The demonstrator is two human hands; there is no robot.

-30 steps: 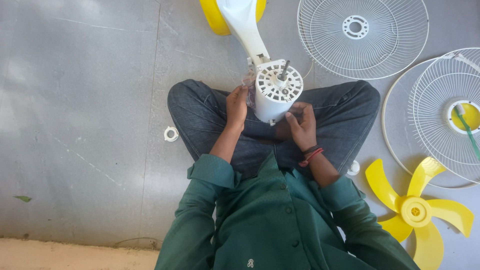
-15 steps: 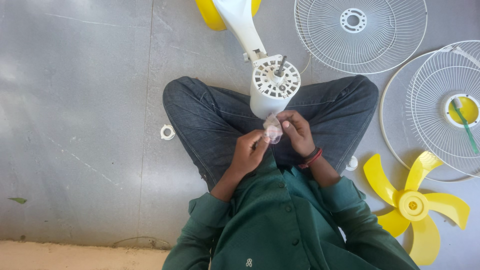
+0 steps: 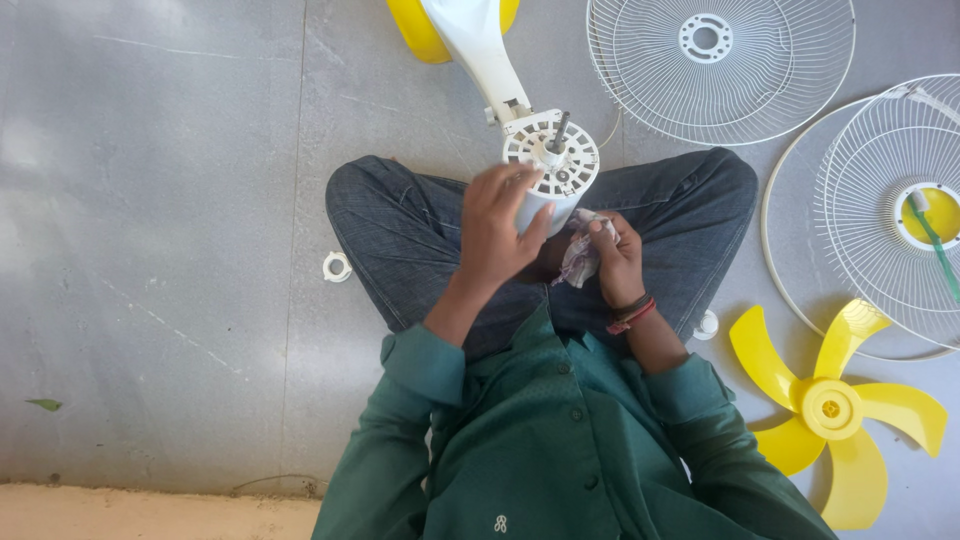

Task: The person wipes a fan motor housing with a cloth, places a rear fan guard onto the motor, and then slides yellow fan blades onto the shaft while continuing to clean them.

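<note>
Grey floor [image 3: 180, 250] spreads around our crossed legs. Our left hand [image 3: 497, 232] grips the white motor housing [image 3: 551, 170], which stands upright in our lap, shaft pointing far. Just right, our right hand [image 3: 620, 262] clenches a crumpled plastic wrapper [image 3: 579, 258].

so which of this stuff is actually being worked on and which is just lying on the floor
In hand:
- left hand on the white motor housing
- right hand holding a crumpled plastic bag

Lying about:
- yellow fan blade
- two wire grilles
- white ring nut
</note>
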